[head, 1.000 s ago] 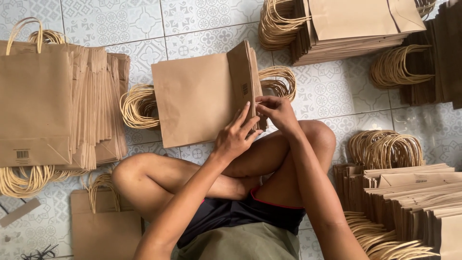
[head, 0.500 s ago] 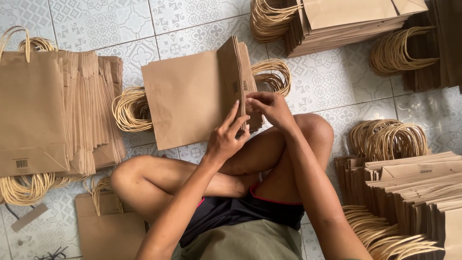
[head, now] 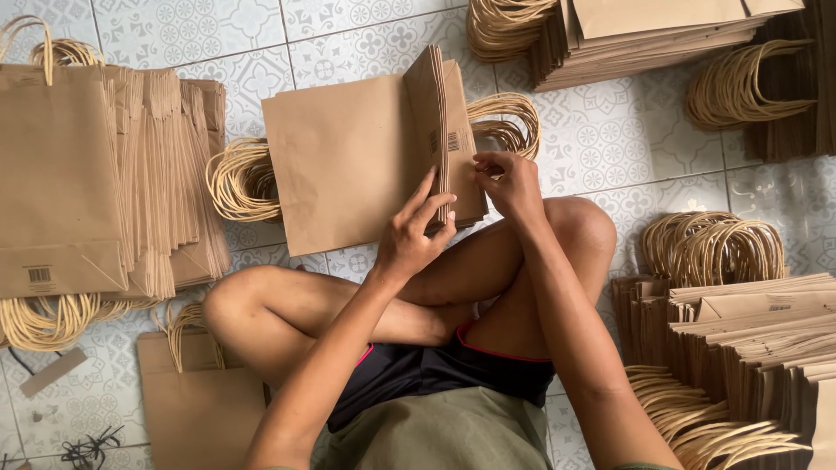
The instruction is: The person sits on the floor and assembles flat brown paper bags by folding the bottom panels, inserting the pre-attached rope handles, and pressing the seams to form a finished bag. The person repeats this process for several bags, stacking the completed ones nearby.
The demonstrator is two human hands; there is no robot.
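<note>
**Both hands at the edge of a small stack of paper bags**

The stack of flat brown bags lies on the floor just in front of the knees, long axis approx. left-right, handles sticking out at both ends. The left hand is half open, fingers spread along the raised edges of the bags, thumb under. The right hand is closed in a pinch on the outer edge of the stack, at the same side. Both hands are about equally near; bags lie fwd and a bit left of them.

No real containers. Other bag piles: left pile, top pile, right pile, one bag by the left leg.
</note>
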